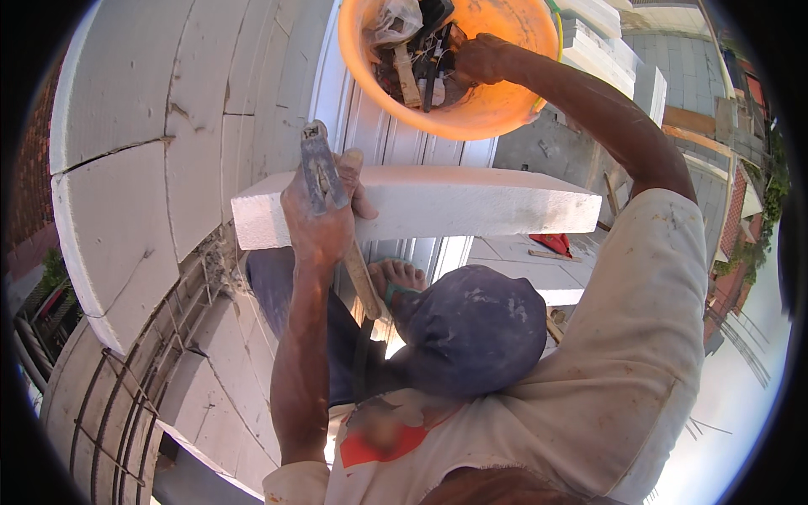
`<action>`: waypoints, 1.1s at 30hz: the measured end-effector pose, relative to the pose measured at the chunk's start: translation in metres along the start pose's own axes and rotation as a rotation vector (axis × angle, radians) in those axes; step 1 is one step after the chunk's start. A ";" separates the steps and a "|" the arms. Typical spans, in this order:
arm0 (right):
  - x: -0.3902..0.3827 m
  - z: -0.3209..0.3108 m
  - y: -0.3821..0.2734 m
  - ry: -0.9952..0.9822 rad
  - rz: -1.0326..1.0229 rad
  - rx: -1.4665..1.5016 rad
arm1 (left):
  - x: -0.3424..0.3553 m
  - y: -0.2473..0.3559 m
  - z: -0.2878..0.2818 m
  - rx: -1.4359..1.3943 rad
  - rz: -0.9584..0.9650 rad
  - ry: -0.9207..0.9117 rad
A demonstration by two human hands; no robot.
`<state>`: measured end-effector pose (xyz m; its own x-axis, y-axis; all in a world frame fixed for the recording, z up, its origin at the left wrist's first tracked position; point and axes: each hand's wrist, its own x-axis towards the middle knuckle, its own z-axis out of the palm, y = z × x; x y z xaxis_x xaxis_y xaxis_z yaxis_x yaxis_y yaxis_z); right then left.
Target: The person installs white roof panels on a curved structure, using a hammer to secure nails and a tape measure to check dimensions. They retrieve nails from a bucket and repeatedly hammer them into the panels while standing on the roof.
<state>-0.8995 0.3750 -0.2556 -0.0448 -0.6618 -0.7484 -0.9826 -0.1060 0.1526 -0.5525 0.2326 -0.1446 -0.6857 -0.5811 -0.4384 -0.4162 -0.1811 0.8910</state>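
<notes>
My left hand is closed around a hammer with a grey metal head and a wooden handle that runs down below the hand. That hand rests against the left part of a long white lightweight block lying crosswise in front of me. My right hand reaches into an orange bucket beyond the block. Its fingers are partly hidden among dark-handled tools, a piece of wood and a clear plastic bag.
A wall of large white blocks rises on the left, with steel reinforcing bars below it. More white blocks are stacked at the far right. A red item lies right of my knee. My sandalled foot is below the block.
</notes>
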 end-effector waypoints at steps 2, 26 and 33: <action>-0.002 0.031 0.009 0.171 0.005 0.042 | 0.000 0.002 0.004 -0.007 -0.002 -0.014; -0.022 -0.045 -0.001 0.124 0.253 0.260 | 0.000 0.009 0.003 0.051 -0.013 0.002; -0.017 -0.027 -0.010 0.156 0.267 0.351 | -0.001 -0.001 0.002 0.042 0.009 0.010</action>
<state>-0.8837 0.3668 -0.2270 -0.3030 -0.7380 -0.6029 -0.9432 0.3228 0.0788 -0.5530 0.2349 -0.1453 -0.6837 -0.5904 -0.4290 -0.4350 -0.1423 0.8891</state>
